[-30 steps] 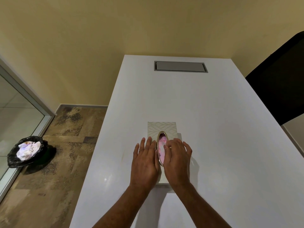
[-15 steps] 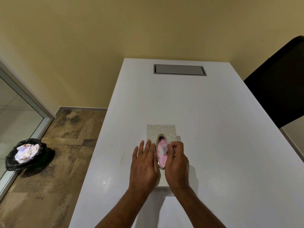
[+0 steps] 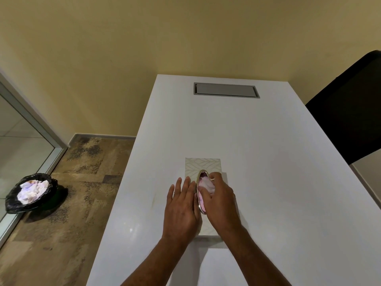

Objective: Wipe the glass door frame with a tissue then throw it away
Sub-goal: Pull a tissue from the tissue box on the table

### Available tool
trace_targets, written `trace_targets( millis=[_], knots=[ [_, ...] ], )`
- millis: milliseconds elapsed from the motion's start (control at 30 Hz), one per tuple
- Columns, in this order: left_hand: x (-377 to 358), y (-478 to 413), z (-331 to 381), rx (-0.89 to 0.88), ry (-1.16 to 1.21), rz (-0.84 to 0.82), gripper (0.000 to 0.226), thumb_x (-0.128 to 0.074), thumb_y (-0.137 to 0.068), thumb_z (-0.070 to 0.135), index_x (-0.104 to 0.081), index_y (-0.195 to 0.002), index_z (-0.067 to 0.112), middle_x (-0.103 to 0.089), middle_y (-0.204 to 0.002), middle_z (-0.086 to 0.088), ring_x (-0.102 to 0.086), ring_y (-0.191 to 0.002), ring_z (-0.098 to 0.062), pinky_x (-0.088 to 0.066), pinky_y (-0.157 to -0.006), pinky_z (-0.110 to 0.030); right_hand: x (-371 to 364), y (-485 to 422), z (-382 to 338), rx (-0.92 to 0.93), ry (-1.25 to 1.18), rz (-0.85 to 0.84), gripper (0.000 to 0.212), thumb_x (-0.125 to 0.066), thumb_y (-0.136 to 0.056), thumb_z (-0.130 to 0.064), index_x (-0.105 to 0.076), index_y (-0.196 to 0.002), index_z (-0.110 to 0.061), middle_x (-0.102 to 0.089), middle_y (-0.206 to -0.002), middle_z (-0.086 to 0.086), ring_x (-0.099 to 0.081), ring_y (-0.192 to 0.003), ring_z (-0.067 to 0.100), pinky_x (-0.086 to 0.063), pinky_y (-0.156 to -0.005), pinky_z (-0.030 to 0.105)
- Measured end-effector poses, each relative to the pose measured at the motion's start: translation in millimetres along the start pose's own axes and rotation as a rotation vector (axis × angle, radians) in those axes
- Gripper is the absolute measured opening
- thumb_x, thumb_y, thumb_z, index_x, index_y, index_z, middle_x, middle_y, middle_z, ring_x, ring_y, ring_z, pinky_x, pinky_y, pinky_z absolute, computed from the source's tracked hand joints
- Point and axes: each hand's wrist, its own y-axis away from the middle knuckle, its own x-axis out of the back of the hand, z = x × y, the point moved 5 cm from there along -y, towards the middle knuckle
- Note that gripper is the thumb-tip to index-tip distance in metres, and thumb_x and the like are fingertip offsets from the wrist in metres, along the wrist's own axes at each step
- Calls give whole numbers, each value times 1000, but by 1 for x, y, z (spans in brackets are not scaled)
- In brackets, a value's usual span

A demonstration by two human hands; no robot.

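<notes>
A pale patterned tissue box (image 3: 203,165) with a metal-rimmed oval slot lies on the white table (image 3: 268,162). My left hand (image 3: 182,205) rests flat on the box's left side, fingers spread. My right hand (image 3: 220,200) curls over the slot, thumb and fingers pinched on a white tissue (image 3: 207,184) that sticks up out of the opening. The glass door frame (image 3: 31,118) runs along the far left. A bin with a black liner (image 3: 31,193) stands on the floor by that frame, holding crumpled tissues.
A grey cable hatch (image 3: 226,90) is set into the table's far end. A black chair back (image 3: 348,112) rises at the right edge. Patterned brown floor (image 3: 68,223) lies between the table and the glass door. A yellow wall stands behind.
My right hand has gone from lying flat beside the slot to pinching a tissue and lifting it a little out of the opening. My left hand stays pressed on the box.
</notes>
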Motion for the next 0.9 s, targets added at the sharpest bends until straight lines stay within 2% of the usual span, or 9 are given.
trace_targets(
  millis=[67,167,200,300,433,600,800,867,900],
  knots=[
    [0,0,1,-7,13,10,56,-27,-106,45,-46,-153,22,-27,-161,8,-18,-155,-13,-12,-128,-42,-14,-3,11,-83,14,-163,51,-61,-98,-33,-45,-144,-17,-57,-142,6,-57,-127,21,-42,-104,25],
    [-2,0,-1,-21,42,17,53,-44,-102,36,-46,-153,19,-25,-160,7,-19,-153,-16,-7,-127,-44,-25,-4,22,-241,-52,-339,48,-52,-104,-29,-39,-148,-13,-47,-151,5,-46,-136,17,-27,-109,18],
    [-2,0,-1,-28,47,20,53,-48,-101,33,-46,-152,18,-25,-160,6,-20,-153,-18,-5,-129,-39,-23,-5,21,-235,-54,-327,45,-51,-104,-26,-43,-145,-12,-50,-149,6,-48,-134,17,-29,-108,18],
    [1,0,-1,-42,34,27,54,-52,-99,28,-48,-151,17,-29,-161,3,-22,-153,-19,5,-128,-26,-8,-8,10,-106,-64,-151,35,-62,-98,-21,-63,-131,-9,-67,-132,9,-64,-119,22,-41,-101,20],
    [1,0,0,-50,29,44,53,-54,-98,28,-51,-150,17,-33,-160,1,-26,-151,-20,3,-128,-28,-1,-3,7,-132,-105,-142,40,-64,-97,-20,-59,-135,-8,-64,-137,8,-61,-123,22,-36,-99,13],
    [2,0,2,-62,-3,55,50,-51,-99,30,-54,-148,16,-44,-157,-3,-31,-150,-21,-6,-127,-33,12,-2,-3,-86,-52,-14,38,-65,-97,-17,-62,-133,-6,-65,-136,12,-64,-122,28,-48,-103,32],
    [1,0,1,-30,1,34,51,-45,-102,33,-52,-150,19,-42,-160,-1,-22,-153,-14,-14,-128,-43,-1,-7,3,-75,195,-287,58,-66,-95,-36,-48,-145,-12,-53,-147,9,-54,-130,22,-39,-109,28],
    [1,0,1,-32,27,20,52,-46,-101,33,-50,-151,18,-36,-161,1,-22,-153,-16,-12,-127,-46,-4,-9,8,-139,174,-348,58,-60,-98,-35,-43,-149,-13,-48,-151,7,-50,-135,21,-33,-114,28],
    [1,-1,1,-29,40,12,53,-46,-101,33,-50,-151,17,-33,-161,2,-23,-153,-18,-11,-127,-47,-4,-11,8,-131,182,-342,55,-60,-98,-34,-47,-147,-13,-51,-149,7,-53,-132,21,-35,-113,27]
  ],
)
